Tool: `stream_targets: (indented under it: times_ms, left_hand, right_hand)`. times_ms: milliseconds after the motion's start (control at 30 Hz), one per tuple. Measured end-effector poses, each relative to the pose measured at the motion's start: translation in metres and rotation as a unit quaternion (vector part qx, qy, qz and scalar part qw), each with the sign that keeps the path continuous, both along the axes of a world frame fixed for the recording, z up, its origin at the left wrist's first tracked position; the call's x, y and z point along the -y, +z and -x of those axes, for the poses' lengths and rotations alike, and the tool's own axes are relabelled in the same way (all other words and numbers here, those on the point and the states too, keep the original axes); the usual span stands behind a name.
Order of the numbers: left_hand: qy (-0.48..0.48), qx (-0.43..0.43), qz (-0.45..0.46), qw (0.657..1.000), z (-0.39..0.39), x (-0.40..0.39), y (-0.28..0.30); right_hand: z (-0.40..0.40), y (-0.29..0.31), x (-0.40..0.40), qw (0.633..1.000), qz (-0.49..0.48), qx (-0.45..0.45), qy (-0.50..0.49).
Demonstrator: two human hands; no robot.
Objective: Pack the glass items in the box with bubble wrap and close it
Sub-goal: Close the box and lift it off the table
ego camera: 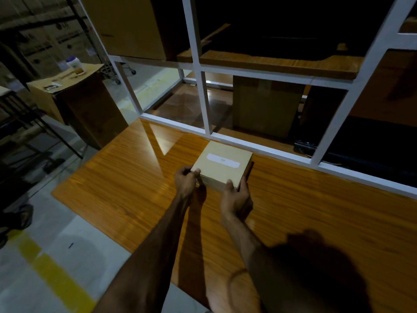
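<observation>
A small closed cardboard box [222,164] with a white strip of tape across its lid sits on the wooden table [126,184], close to the white-framed glass partition. My left hand [186,180] grips the box's near left corner with curled fingers. My right hand [235,195] holds the near right corner, thumb on the front face and fingers round the side. No glass items or bubble wrap are in view; whatever is inside the box is hidden.
The white-framed partition [259,149] runs right behind the box. A large cardboard carton [74,102] with a white bottle [75,65] on top stands off the table's far left. A person's sandalled foot [19,216] is on the floor at left.
</observation>
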State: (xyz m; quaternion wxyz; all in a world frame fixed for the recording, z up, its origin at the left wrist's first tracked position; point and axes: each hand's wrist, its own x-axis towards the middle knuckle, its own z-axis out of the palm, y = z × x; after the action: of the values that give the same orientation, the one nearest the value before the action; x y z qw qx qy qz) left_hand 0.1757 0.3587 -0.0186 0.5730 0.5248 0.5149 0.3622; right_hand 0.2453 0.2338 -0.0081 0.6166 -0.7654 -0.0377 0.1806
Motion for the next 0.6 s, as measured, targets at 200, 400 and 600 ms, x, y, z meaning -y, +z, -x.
stream_targets:
  times_ms: [200,400,600]
  left_hand:
    - [-0.018,-0.003,-0.02,1.0,0.004,-0.007,-0.014]
    - [-0.024,-0.017,-0.053,0.998,0.005,-0.002,-0.021]
    - [-0.06,-0.071,-0.081,0.992,0.01,-0.002,-0.012]
  right_hand:
    - [0.002,-0.003,-0.001,0.999,0.027,0.033,0.008]
    - [-0.003,-0.015,0.008,0.992,0.075,0.084,0.054]
    - [-0.02,-0.008,0.018,0.982,0.125,0.058,0.13]
